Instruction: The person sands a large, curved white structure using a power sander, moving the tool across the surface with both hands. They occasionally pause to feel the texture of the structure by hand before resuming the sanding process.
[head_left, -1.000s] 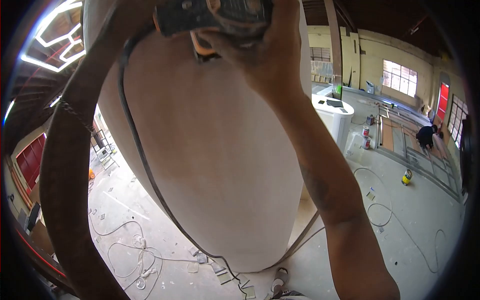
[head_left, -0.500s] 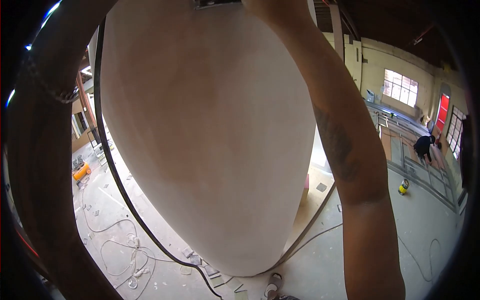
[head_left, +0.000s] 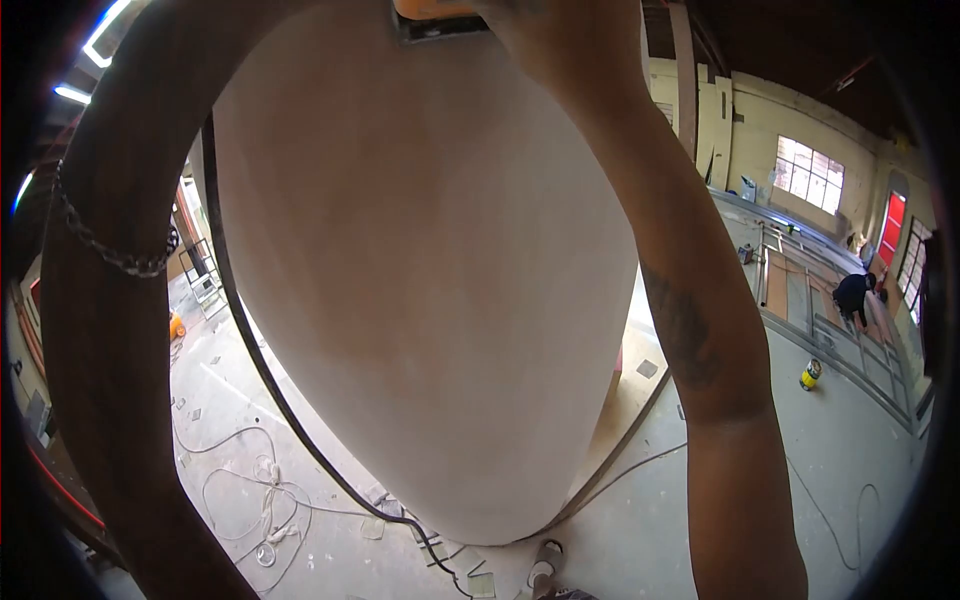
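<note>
A large, smooth, whitish panel with a rounded lower end (head_left: 440, 300) fills the middle of the view, tinted brownish over much of its upper part. At the top edge, my right hand (head_left: 560, 40) is closed on an orange sander with a black base (head_left: 440, 25), which lies against the panel. Its fingers are partly cut off by the frame. My left arm, with a chain bracelet (head_left: 120, 255), reaches up on the left; the left hand is beyond the frame. A black hose (head_left: 250, 340) hangs along the panel's left side down to the floor.
Loose cords (head_left: 270, 490) and small sanding sheets (head_left: 480, 583) lie on the dusty floor. A shoe (head_left: 545, 560) shows below the panel. To the right are a yellow-and-black can (head_left: 810, 375), metal frames (head_left: 830, 340) and a person bending (head_left: 855, 295).
More of the sander and my right hand shows at the top, both lower in view. The left arm and bracelet appear lower and further right. The view has shifted slightly.
</note>
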